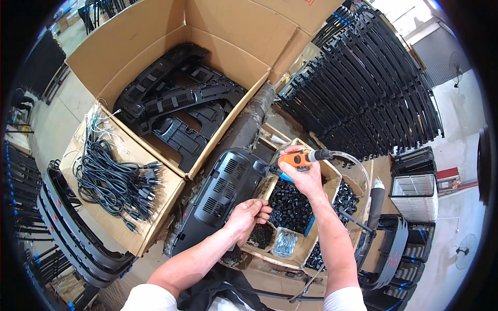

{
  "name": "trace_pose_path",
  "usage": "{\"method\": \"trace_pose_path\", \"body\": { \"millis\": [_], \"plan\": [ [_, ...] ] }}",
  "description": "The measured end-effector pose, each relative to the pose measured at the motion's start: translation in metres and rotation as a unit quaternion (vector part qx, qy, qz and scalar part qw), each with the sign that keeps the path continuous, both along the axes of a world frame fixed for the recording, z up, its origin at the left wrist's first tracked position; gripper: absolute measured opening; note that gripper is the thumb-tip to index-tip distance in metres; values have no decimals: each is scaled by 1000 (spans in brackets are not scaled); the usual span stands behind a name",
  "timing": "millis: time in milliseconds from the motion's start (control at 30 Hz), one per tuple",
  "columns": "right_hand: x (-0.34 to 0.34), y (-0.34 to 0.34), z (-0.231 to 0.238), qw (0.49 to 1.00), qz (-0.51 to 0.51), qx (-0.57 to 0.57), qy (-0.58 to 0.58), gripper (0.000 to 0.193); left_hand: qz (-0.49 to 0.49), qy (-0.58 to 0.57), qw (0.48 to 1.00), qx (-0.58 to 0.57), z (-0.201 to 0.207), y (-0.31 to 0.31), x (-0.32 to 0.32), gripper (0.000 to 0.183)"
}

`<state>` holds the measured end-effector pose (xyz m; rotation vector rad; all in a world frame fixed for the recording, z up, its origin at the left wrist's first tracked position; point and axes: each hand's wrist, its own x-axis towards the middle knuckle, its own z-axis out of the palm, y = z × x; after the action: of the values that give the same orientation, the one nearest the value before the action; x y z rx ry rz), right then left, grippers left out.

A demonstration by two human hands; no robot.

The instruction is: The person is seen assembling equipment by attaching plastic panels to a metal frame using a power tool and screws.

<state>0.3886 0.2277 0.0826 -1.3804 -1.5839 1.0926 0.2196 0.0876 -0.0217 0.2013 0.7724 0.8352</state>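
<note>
My right hand (pixel 305 179) is wrapped around an orange air screwdriver (pixel 296 159) with a clear hose (pixel 353 157) running from its back end. The tool lies nearly level, its nose toward the upper right end of a black plastic cover (pixel 224 181) with slotted vents; whether the tip touches cannot be told. Beside the cover's right edge, my left hand (pixel 248 217) is closed, thumb against the curled fingers. What it pinches, if anything, is too small to make out. Below both hands sits a wooden compartment tray (pixel 314 236) of small parts.
Black plastic pieces (pixel 291 206), dark screws (pixel 261 236) and a bag of silvery pins (pixel 285 242) fill the tray. An open cardboard box (pixel 233 39) holds more black covers. Bundled black cables (pixel 116 179) lie at left. Stacked black frames (pixel 363 88) stand at far right.
</note>
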Motion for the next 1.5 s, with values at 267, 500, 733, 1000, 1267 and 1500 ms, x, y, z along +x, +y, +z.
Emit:
{"method": "trace_pose_path", "body": {
  "millis": [267, 500, 733, 1000, 1267, 1500],
  "plan": [
    [-7, -2, 3, 1000, -1, -16, -10, 38, 62, -30, 996, -56, -10, 44, 8, 23],
    [-17, -24, 49, 993, 1, 29, 116, 47, 173, -121, 969, -131, -2, 84, 12, 23],
    [-18, -29, 46, 993, 28, 3, 115, 50, 223, -184, 944, -158, 2, 100, 9, 20],
    [-23, -27, 44, 993, 37, 4, 109, 51, 203, -206, 948, -133, 9, 96, -3, 21],
    [-39, -2, 24, 994, 12, 22, 108, 48, 192, -144, 962, -128, 25, 88, 10, 21],
    [-49, 15, 2, 996, 26, 13, 84, 50, 103, -107, 988, -49, 7, 47, 9, 25]
  ]
}}
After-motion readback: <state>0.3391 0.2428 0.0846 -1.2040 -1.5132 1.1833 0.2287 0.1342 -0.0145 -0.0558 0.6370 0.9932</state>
